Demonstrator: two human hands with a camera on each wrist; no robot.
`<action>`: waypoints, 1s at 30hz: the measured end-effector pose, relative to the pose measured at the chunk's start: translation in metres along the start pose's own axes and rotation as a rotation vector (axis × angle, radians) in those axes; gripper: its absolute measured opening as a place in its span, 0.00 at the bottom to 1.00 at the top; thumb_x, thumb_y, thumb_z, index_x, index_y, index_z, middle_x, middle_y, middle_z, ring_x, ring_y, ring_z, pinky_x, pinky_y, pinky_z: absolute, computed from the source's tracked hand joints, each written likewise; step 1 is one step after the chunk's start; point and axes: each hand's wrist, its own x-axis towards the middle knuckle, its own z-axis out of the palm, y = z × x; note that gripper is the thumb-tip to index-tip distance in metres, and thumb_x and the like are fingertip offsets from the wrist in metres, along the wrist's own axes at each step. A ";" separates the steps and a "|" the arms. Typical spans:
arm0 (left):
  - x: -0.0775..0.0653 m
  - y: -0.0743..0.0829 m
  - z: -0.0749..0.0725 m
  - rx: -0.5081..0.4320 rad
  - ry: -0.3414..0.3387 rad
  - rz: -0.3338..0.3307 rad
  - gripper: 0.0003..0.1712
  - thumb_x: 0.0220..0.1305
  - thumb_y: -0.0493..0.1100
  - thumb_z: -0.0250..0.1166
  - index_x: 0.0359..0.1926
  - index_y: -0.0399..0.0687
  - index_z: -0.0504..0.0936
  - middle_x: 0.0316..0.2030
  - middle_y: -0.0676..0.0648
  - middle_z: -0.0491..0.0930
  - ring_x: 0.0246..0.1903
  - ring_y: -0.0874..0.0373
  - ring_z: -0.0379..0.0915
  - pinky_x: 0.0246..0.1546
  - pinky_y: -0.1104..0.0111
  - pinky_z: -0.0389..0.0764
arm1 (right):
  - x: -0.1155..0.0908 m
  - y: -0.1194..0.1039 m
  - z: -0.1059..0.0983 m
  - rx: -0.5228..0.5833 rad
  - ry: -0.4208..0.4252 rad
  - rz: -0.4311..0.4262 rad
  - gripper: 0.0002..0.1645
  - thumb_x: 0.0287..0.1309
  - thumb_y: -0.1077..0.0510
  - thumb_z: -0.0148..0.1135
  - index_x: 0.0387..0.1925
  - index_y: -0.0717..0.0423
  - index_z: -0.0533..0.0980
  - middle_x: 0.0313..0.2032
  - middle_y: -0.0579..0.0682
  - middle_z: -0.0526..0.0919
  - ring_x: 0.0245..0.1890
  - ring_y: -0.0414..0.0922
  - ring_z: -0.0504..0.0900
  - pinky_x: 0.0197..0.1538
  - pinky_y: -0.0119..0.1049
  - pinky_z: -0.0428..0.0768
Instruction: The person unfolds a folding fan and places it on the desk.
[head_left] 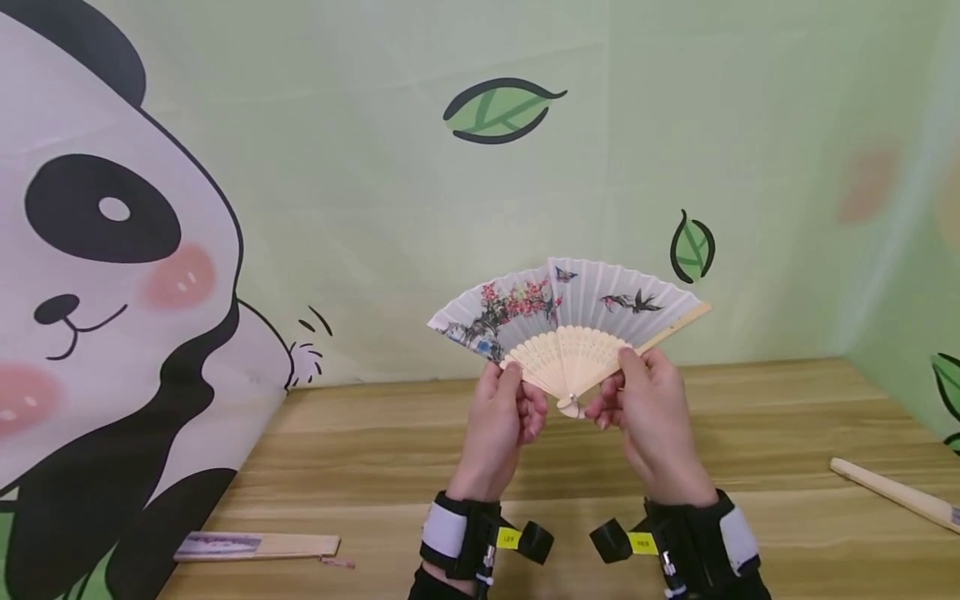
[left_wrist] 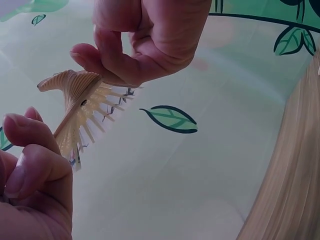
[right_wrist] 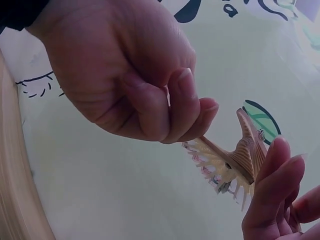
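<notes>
A folding fan (head_left: 592,292) is spread wide in front of me, with pale wooden ribs and white pleats printed with pink blossoms and dark birds. The left hand (head_left: 495,412) pinches its left edge low on the ribs, thumb in front. On the other side, the right hand (head_left: 652,408) grips the right guard stick between thumb and curled fingers. The fan's pivot end (head_left: 572,406) points down between the two hands. In the left wrist view, the stacked rib ends (left_wrist: 75,92) show between the hands; the right wrist view has them (right_wrist: 245,150) too.
A closed fan (head_left: 225,547) with a printed panel lies on the wooden table (head_left: 375,475) at left, a small pink piece (head_left: 337,563) beside it. Another slim wooden stick-like thing (head_left: 892,492) lies at right. A printed panda-and-leaf backdrop (head_left: 360,208) stands behind the table.
</notes>
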 end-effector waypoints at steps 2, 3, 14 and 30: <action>0.000 0.000 -0.001 -0.001 0.002 0.004 0.11 0.79 0.47 0.41 0.45 0.44 0.63 0.21 0.49 0.73 0.14 0.62 0.63 0.12 0.75 0.63 | 0.000 0.000 0.001 0.010 -0.011 0.007 0.12 0.77 0.52 0.38 0.43 0.58 0.59 0.27 0.51 0.68 0.18 0.43 0.77 0.21 0.32 0.75; 0.000 0.001 -0.001 0.000 0.002 0.010 0.11 0.79 0.46 0.41 0.45 0.44 0.63 0.21 0.49 0.73 0.14 0.62 0.63 0.12 0.75 0.64 | 0.000 -0.001 0.001 0.015 -0.015 0.004 0.12 0.77 0.52 0.37 0.43 0.58 0.59 0.27 0.51 0.68 0.18 0.43 0.77 0.21 0.32 0.75; 0.001 0.004 0.000 0.012 0.024 0.024 0.12 0.79 0.47 0.41 0.47 0.44 0.64 0.22 0.49 0.73 0.14 0.62 0.63 0.13 0.75 0.63 | -0.001 -0.003 0.005 0.054 -0.012 0.006 0.12 0.77 0.51 0.37 0.45 0.56 0.58 0.29 0.51 0.66 0.19 0.43 0.75 0.22 0.31 0.74; -0.002 0.002 0.004 -0.018 0.099 0.066 0.10 0.79 0.47 0.41 0.42 0.45 0.61 0.21 0.47 0.73 0.13 0.62 0.63 0.12 0.75 0.63 | -0.006 -0.002 0.008 0.074 0.052 0.015 0.12 0.78 0.50 0.35 0.46 0.55 0.59 0.28 0.50 0.67 0.18 0.42 0.73 0.20 0.30 0.70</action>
